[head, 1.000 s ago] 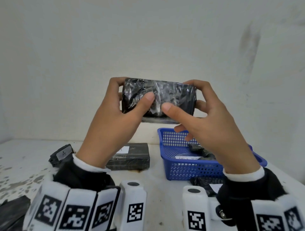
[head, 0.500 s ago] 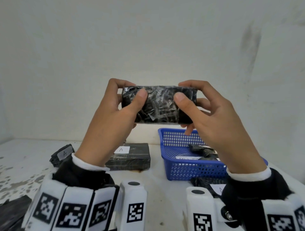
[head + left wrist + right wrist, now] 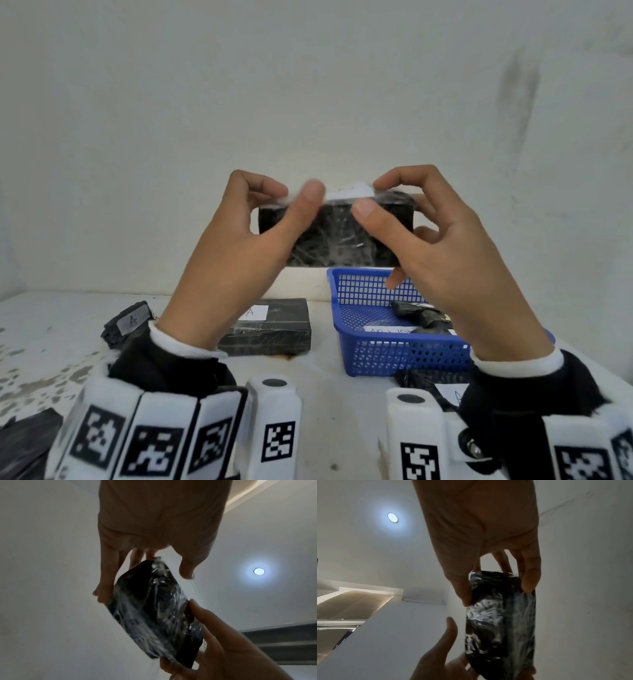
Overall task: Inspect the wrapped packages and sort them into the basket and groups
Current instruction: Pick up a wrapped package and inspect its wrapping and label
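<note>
black film-wrapped package (image 3: 337, 236), blue mesh basket (image 3: 404, 356), white-labelled black packages (image 3: 274, 325).

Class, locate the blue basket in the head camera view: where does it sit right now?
The blue basket sits on the table right of centre, below the package held in both hands, with a labelled package to its left.

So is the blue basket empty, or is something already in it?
Not empty. The blue basket already holds dark wrapped pieces and a white slip; its writing is too blurred to read.
</note>
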The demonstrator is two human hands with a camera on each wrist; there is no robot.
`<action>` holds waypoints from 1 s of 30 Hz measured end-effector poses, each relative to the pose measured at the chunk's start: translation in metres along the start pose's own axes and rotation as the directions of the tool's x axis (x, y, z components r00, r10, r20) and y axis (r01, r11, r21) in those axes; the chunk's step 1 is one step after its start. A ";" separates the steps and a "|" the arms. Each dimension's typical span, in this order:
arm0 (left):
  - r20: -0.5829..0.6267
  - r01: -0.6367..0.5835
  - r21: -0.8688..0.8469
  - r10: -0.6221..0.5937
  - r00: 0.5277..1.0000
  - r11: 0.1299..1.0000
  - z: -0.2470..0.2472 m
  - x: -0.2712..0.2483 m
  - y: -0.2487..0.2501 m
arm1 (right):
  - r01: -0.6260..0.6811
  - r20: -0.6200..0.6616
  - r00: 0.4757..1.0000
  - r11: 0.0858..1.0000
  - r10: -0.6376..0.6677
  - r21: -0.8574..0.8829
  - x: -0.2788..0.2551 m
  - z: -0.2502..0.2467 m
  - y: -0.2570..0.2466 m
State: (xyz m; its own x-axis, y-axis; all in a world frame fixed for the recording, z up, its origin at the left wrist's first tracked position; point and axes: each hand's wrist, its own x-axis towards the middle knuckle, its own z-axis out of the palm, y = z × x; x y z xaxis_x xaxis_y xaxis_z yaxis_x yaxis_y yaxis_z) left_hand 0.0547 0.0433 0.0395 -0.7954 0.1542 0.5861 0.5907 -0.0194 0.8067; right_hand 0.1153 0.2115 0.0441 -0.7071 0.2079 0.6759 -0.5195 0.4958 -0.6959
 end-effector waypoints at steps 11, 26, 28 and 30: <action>0.082 0.027 -0.128 -0.016 0.997 0.991 -0.007 0.004 -0.002 | -0.025 0.048 0.999 0.974 0.015 0.223 0.007 -0.004 0.005; 0.123 -0.074 -0.094 0.086 0.989 0.993 -0.006 0.001 0.000 | -0.021 -0.011 1.000 0.999 0.022 0.026 0.001 0.001 0.000; 0.115 -0.071 -0.089 0.081 0.990 0.994 -0.006 0.000 0.001 | -0.030 -0.018 0.999 0.999 0.031 0.042 0.001 0.001 0.001; 0.106 -0.054 -0.111 0.065 0.992 0.992 -0.007 0.001 0.001 | -0.033 -0.010 0.999 0.998 0.034 0.062 0.002 0.001 0.002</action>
State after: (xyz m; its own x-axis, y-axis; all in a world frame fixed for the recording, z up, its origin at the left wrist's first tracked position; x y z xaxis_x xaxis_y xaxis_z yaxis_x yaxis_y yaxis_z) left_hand 0.0534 0.0369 0.0412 -0.7361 0.2567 0.6263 0.6138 -0.1367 0.7775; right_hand 0.1122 0.2126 0.0438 -0.7193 0.2334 0.6543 -0.5242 0.4357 -0.7317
